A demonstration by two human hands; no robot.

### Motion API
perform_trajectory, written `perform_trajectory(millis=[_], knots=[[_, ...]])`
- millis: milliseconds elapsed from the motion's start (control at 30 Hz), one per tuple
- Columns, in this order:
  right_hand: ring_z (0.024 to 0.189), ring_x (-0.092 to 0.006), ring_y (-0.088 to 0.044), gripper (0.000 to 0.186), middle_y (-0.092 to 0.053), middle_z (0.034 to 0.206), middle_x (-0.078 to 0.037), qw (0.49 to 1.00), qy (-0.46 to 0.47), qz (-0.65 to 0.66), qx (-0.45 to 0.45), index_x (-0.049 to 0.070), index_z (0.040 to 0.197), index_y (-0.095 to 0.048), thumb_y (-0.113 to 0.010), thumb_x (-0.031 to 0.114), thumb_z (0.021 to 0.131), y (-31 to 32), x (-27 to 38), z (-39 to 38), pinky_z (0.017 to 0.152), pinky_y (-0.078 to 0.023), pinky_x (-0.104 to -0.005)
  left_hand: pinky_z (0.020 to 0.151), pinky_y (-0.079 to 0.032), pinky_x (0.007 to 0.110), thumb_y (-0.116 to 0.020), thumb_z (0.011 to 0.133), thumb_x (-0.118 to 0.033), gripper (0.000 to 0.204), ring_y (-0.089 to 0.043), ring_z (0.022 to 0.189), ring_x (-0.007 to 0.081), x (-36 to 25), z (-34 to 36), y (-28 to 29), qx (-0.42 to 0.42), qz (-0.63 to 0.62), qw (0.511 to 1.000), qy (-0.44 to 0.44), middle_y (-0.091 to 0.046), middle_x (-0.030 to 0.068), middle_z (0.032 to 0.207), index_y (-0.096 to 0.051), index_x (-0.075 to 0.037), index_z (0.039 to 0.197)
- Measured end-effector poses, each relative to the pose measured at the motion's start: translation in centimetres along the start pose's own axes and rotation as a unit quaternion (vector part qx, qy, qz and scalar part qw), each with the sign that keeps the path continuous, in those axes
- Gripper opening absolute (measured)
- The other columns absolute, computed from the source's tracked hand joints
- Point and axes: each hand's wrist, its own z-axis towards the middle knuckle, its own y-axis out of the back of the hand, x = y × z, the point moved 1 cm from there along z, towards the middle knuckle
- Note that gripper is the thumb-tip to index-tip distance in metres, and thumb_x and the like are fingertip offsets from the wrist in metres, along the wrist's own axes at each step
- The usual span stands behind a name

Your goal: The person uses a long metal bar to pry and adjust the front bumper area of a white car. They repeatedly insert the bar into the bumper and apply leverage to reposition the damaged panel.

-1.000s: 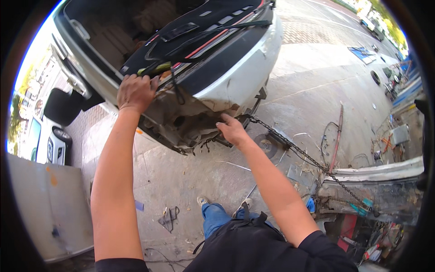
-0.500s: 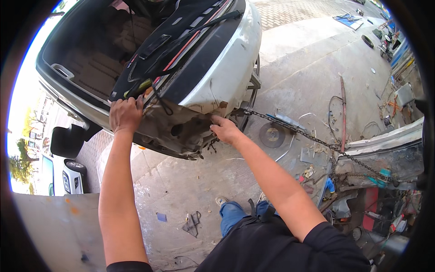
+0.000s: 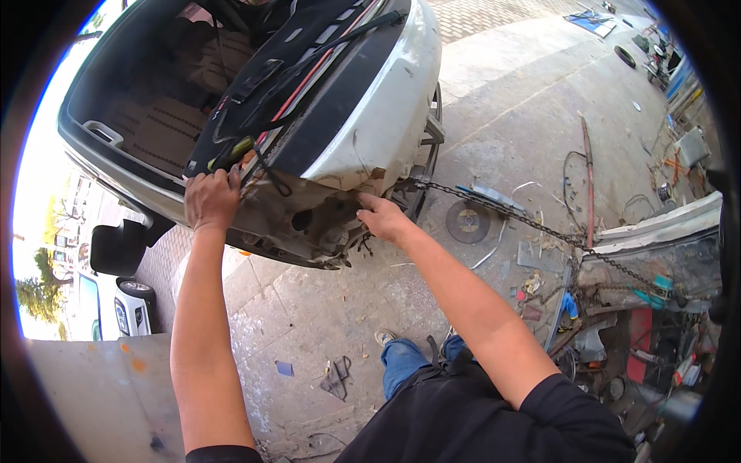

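Note:
Before me is a white car body (image 3: 386, 116) with no glass in its windscreen opening and bare, dirty sheet metal (image 3: 309, 202) at its near corner. My left hand (image 3: 211, 199) is closed over the edge at the base of the windscreen pillar, fingers curled over it. Beside those fingers lies a tool with a yellow-green handle (image 3: 240, 150), next to a loop of black strap (image 3: 279, 182). At the torn lower end of the white panel, my right hand (image 3: 384, 217) has its fingers bent against the bare metal; whatever they pinch is hidden.
A taut chain (image 3: 532, 234) runs from the car's corner to a pale metal frame (image 3: 648, 255) at right. On the concrete lie a dark disc (image 3: 468, 221), a red bar (image 3: 588, 185) and scrap. Behind the black mirror (image 3: 116, 248) stands a white car (image 3: 123, 309).
Both hands stay in the same places on the car. The whole view shifts slightly, and my legs appear a little further right.

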Motion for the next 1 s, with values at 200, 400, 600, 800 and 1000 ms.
perform_trajectory(millis=[200,400,600,800,1000], knots=[[0.083,-0.0131,-0.065,0.053,-0.073,0.106,-0.005,1.000,-0.006,0.027,0.003,0.013,0.157,-0.057,-0.063,0.016,0.104,0.0,-0.5,0.3,0.076,-0.056,-0.0316,0.086,-0.053,0.043,-0.063,0.103,-0.041,0.043,-0.071,0.082,0.0294,0.3,-0.1,-0.4,-0.004,-0.006,1.000,-0.001,-0.074,0.0125,0.076,-0.073,-0.010,0.075],[0.081,-0.0127,-0.063,0.056,-0.072,0.107,-0.004,0.998,-0.034,0.060,0.007,0.017,0.159,-0.055,-0.063,0.013,0.104,0.0,-0.1,-0.2,0.074,-0.054,-0.0307,0.086,-0.053,0.043,-0.064,0.102,-0.041,0.042,-0.071,0.082,0.0297,0.4,-0.2,-0.5,-0.006,-0.010,1.000,0.006,-0.073,0.0131,0.075,-0.074,-0.011,0.076],[0.081,-0.0122,-0.062,0.060,-0.070,0.103,-0.003,0.997,-0.059,0.042,0.034,0.021,0.163,-0.051,-0.061,0.012,0.104,0.4,0.5,-1.1,0.072,-0.054,-0.0304,0.085,-0.053,0.043,-0.064,0.102,-0.041,0.042,-0.071,0.082,0.0294,0.4,-0.2,-0.6,-0.008,-0.014,1.000,0.010,-0.073,0.0130,0.075,-0.075,-0.010,0.075],[0.079,-0.0122,-0.060,0.064,-0.068,0.104,-0.002,0.993,-0.063,0.074,0.061,0.024,0.165,-0.047,-0.060,0.010,0.105,0.6,0.5,-1.0,0.071,-0.053,-0.0290,0.084,-0.053,0.042,-0.063,0.102,-0.042,0.044,-0.070,0.081,0.0293,0.5,-0.2,-0.5,-0.014,-0.019,1.000,0.008,-0.073,0.0131,0.074,-0.075,-0.010,0.075],[0.080,-0.0125,-0.062,0.066,-0.069,0.101,-0.004,0.995,-0.058,0.049,0.058,0.030,0.165,-0.047,-0.060,0.009,0.104,0.6,-0.1,-0.9,0.074,-0.055,-0.0299,0.084,-0.053,0.042,-0.063,0.102,-0.041,0.044,-0.070,0.078,0.0292,0.6,-0.1,-0.5,-0.015,-0.020,1.000,0.006,-0.073,0.0134,0.073,-0.075,-0.010,0.074]])
